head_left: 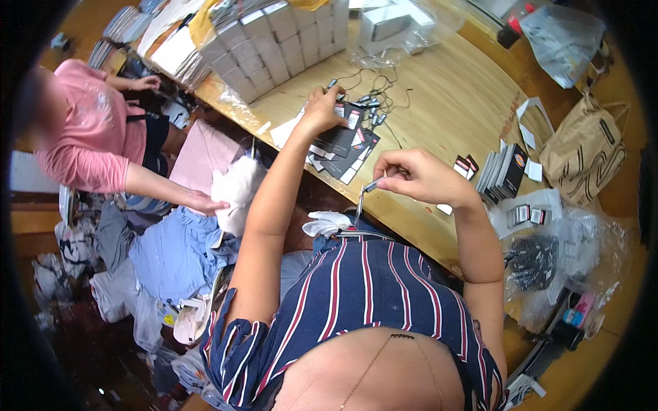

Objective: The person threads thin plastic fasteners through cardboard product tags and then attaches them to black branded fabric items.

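Observation:
My left hand (321, 111) is bent over a pile of black hang tags (337, 140) near the table's front edge, thumb and fingers closed about the upper ones. Beside its fingertips lies a tangle of black tag strings (373, 103) with small grey plastic seals. My right hand (421, 177), held above the front edge, pinches a small dark seal-like piece (372, 185) between thumb and fingertips. A thin shiny strip hangs below it; its kind I cannot make out. White labels with red marks lie among the black tags.
Stacked white boxes (277, 51) stand at the table's back left. On the right are a row of black tag stacks (500, 171), plastic bags (569, 240) and a brown paper bag (586, 147). To my left, a person in pink (92, 130) holds white cloth (236, 192) near piled garments.

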